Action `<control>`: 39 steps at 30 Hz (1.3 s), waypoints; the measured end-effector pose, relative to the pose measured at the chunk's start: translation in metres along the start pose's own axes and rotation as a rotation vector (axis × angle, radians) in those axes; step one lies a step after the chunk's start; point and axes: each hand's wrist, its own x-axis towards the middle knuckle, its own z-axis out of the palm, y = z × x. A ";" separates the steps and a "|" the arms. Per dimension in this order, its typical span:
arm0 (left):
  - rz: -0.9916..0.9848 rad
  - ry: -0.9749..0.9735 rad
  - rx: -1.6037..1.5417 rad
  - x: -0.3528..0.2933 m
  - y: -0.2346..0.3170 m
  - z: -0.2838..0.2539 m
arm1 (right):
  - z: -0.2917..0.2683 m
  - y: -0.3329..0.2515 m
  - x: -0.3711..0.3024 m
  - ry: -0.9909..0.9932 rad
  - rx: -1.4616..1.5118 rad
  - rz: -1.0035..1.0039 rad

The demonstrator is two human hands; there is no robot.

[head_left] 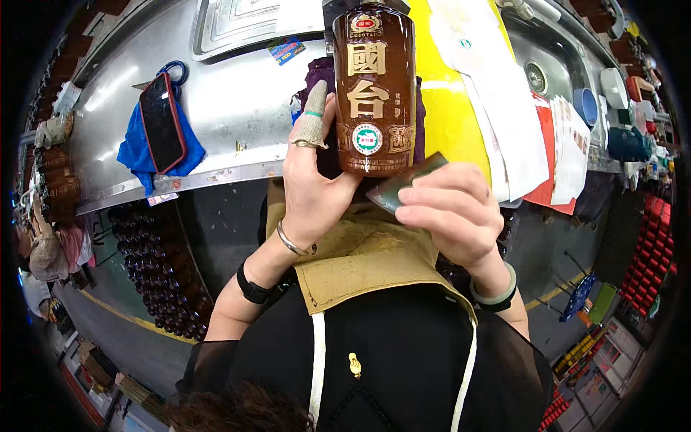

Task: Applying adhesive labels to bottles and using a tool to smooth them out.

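Observation:
A brown glazed bottle (pixel 396 79) with gold lettering and a round green-and-white label lies with its base toward me on a dark purple cloth (pixel 322 72). Against its left side and base rests my left hand (pixel 311 198), gripping it; some of the fingers are hidden. A pale ribbed finger cot with a green band covers one finger. In my right hand (pixel 459 216), thumb and fingers pinch a thin, dark-green flat scraper (pixel 394 193), just below the bottle's lower right corner. Whether the scraper touches the bottle I cannot tell.
A phone (pixel 160 122) lies on a blue cloth (pixel 133 147) at the left of the metal table (pixel 237 129). Behind is a metal tray (pixel 209 36). At right are a yellow sheet (pixel 457 122), white papers (pixel 497 93) and a sink (pixel 558 65). Dark bottles (pixel 158 273) stand below left.

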 end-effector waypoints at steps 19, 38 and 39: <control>0.245 0.053 0.310 0.002 0.004 -0.010 | -0.011 -0.020 0.022 -0.079 -0.070 0.048; -0.017 -0.024 -0.181 0.010 0.026 0.003 | 0.012 0.003 -0.001 0.371 0.417 0.886; -0.053 0.006 -0.197 0.011 0.027 0.007 | 0.013 0.001 0.004 0.369 0.455 0.926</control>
